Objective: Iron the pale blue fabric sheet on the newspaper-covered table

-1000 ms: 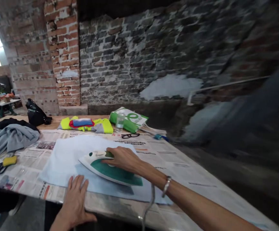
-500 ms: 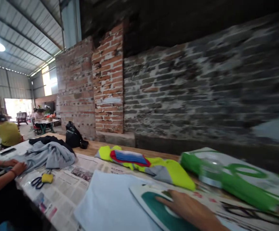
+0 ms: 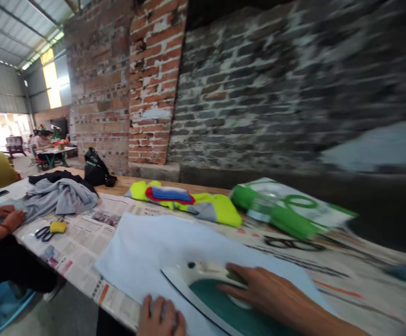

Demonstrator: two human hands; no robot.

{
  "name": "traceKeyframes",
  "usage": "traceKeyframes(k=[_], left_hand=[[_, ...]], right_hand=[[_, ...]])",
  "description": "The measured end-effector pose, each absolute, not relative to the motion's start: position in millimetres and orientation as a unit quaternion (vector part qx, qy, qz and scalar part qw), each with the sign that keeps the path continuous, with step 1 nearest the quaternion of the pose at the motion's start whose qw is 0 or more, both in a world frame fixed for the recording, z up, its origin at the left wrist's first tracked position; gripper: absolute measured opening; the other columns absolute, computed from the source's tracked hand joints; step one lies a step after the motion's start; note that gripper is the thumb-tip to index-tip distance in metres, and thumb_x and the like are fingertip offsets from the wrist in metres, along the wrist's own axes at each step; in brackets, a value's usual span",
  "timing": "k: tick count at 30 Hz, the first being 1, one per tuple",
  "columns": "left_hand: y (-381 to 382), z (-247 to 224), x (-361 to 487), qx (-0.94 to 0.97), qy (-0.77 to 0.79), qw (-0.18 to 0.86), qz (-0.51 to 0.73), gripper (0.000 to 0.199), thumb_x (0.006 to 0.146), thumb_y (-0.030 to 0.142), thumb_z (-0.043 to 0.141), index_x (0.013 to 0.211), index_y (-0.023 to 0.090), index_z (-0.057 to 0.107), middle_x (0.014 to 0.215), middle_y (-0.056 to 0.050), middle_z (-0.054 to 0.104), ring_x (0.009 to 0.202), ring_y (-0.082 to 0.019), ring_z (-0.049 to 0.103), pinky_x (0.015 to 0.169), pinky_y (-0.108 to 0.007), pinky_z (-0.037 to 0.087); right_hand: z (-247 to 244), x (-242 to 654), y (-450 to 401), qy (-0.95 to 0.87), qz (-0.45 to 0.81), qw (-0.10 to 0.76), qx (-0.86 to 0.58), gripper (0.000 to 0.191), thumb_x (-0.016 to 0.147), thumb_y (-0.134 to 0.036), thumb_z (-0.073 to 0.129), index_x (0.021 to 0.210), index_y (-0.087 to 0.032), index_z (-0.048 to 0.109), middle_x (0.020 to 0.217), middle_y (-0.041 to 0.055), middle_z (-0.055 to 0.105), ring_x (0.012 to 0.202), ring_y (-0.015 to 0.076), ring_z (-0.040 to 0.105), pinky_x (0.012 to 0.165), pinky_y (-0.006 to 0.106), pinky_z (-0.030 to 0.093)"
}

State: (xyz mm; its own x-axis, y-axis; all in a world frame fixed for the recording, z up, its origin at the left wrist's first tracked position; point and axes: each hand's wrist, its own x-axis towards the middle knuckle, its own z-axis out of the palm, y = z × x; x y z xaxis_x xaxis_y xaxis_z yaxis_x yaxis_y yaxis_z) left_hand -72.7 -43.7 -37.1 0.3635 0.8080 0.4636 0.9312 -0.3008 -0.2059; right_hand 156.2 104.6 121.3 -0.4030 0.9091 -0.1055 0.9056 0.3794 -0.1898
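While your right hand (image 3: 269, 291) grips the iron (image 3: 213, 298) on the pale cloth (image 3: 154, 242), your left hand (image 3: 163, 319) rests at the cloth's near edge.
Head view: iron looks sole-down, though blurred, on the cloth's near right part, tip toward the cloth's left side. Your right fingers are wrapped round its handle; your left holds nothing visible, fingers laid loosely on the cloth, palm cut off by the frame. Newspaper (image 3: 84, 233) under the cloth; neon-yellow garment (image 3: 224, 210) just beyond it; green-and-white bag (image 3: 294, 221) and glasses (image 3: 290, 243) beyond its right side; scissors (image 3: 44, 233) off to its left. Step in hand: pressing, I'd judge; smoothness, can't tell. Next move calls for a level slide, left fingers steadying the cloth but clear of the iron's edge.
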Motion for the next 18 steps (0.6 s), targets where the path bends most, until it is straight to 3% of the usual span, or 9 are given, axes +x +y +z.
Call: traceKeyframes(k=[2, 5, 12, 18], left_hand=[[-55.7, -11.6, -79.0, -0.825, -0.537, 0.136, -0.112, 0.074, 0.08, 0.05, 0.066, 0.142, 0.017, 0.043, 0.14, -0.015, 0.055, 0.125, -0.034, 0.051, 0.105, -0.055, 0.042], [-62.3, 13.2, -82.9, -0.831, -0.543, 0.077, -0.09, 0.09, 0.076, 0.057, 0.067, 0.148, 0.014, 0.033, 0.148, -0.016, 0.046, 0.133, -0.037, 0.043, 0.111, -0.059, 0.035], [-58.2, 5.7, -83.3, -0.83, -0.548, 0.054, -0.089, 0.087, 0.078, 0.051, 0.065, 0.151, 0.017, 0.031, 0.151, -0.016, 0.042, 0.138, -0.037, 0.037, 0.115, -0.059, 0.03], [-54.9, -13.2, -82.6, -0.828, -0.548, 0.053, -0.107, 0.088, 0.074, 0.034, 0.065, 0.152, 0.017, 0.029, 0.155, -0.016, 0.038, 0.141, -0.038, 0.032, 0.116, -0.061, 0.024]], right_hand=[[141.8, 143.1, 105.8, -0.83, 0.09, 0.007, -0.55, 0.036, 0.083, -0.058, 0.057, 0.096, -0.027, 0.07, 0.098, 0.013, 0.074, 0.094, 0.0305, 0.069, 0.076, 0.035, 0.047], [155.7, 126.8, 132.2, -0.813, 0.068, -0.003, -0.579, 0.043, 0.09, -0.058, 0.053, 0.104, -0.02, 0.069, 0.103, 0.0156, 0.073, 0.097, 0.03, 0.068, 0.075, 0.033, 0.046], [152.5, 118.8, 185.3, -0.761, 0.025, 0.021, -0.648, 0.054, 0.095, -0.058, 0.049, 0.111, -0.009, 0.067, 0.108, 0.0214, 0.071, 0.105, 0.0285, 0.066, 0.077, 0.031, 0.046], [164.2, 124.8, 148.1, -0.862, 0.131, -0.025, -0.488, 0.036, 0.086, -0.055, 0.063, 0.091, -0.021, 0.071, 0.088, 0.0049, 0.075, 0.081, 0.0199, 0.068, 0.065, 0.025, 0.041]])
